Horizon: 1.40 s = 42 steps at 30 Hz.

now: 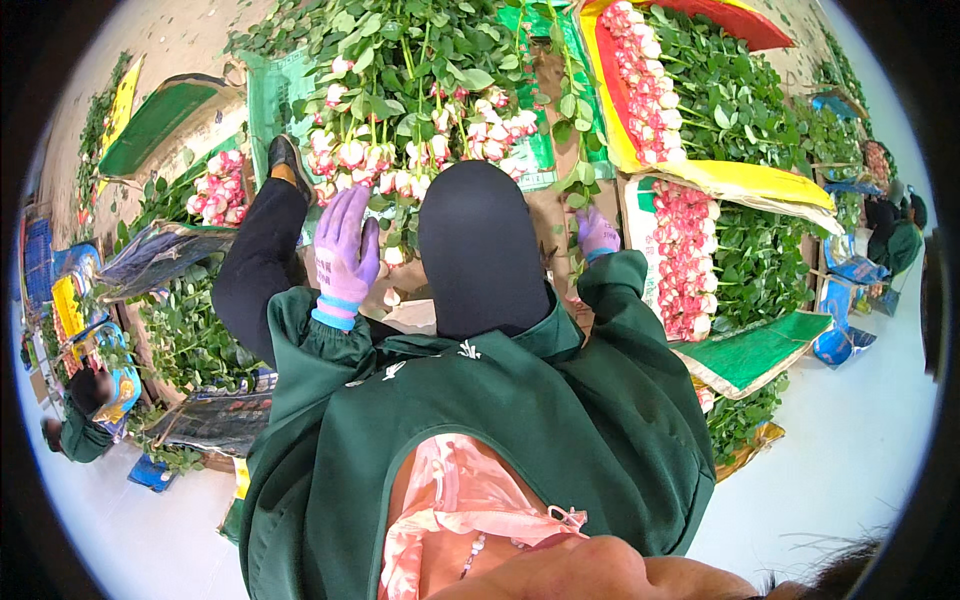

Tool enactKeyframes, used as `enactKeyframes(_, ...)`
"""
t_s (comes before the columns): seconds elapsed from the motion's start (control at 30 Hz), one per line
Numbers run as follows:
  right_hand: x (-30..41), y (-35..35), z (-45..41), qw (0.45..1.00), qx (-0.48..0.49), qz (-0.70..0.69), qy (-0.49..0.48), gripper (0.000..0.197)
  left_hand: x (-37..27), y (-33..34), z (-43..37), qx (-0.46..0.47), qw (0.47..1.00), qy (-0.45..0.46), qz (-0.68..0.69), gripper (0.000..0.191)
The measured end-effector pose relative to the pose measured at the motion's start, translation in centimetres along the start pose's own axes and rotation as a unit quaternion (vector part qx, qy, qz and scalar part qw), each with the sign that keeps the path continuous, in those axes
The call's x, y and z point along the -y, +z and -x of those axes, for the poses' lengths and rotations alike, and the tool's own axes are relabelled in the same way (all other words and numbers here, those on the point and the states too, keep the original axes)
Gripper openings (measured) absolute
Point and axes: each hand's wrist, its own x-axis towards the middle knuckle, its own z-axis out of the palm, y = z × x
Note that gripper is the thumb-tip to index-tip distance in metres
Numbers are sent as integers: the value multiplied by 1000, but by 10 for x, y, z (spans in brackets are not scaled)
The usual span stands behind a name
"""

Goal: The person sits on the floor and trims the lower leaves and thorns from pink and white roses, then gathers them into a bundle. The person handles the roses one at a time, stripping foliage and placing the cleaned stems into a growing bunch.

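Note:
My left hand, in a purple glove with a blue cuff, is open with the thumb apart. Its fingertips reach the near edge of a pile of pink-and-white roses whose leafy stems point away from me. My right hand, gloved the same way, has its fingers curled at a leafy rose stem that runs away from me; the fingertips are partly hidden. Between my hands, my dark-clad knee covers part of the pile.
Green sacking lies under the roses. At right, rose bundles lie in rows, bordered by a yellow-and-red sheet and a green flap. More roses lie at left. Other people are at the far right and far left.

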Motion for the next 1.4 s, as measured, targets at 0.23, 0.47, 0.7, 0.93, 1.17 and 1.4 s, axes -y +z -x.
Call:
enactKeyframes(0.23,-13,10,-44,992,120,-12,20,46,1,26,-11,28,999,-11,20,46)
enactKeyframes(0.47,-35,48,-49,986,136,28,92,46,4,36,-4,51,997,-55,25,45)
enactKeyframes(0.7,-47,47,-33,990,125,-13,68,57,3,45,-3,60,996,-58,37,44)
enactKeyframes(0.93,-70,49,-69,977,174,80,94,65,2,47,-3,74,994,-63,58,43)
enactKeyframes(1.17,-121,69,-89,982,169,40,74,63,7,56,1,70,993,-59,80,43)
enactKeyframes(1.4,-155,101,-111,958,202,-97,179,55,11,58,3,65,992,-76,75,43)
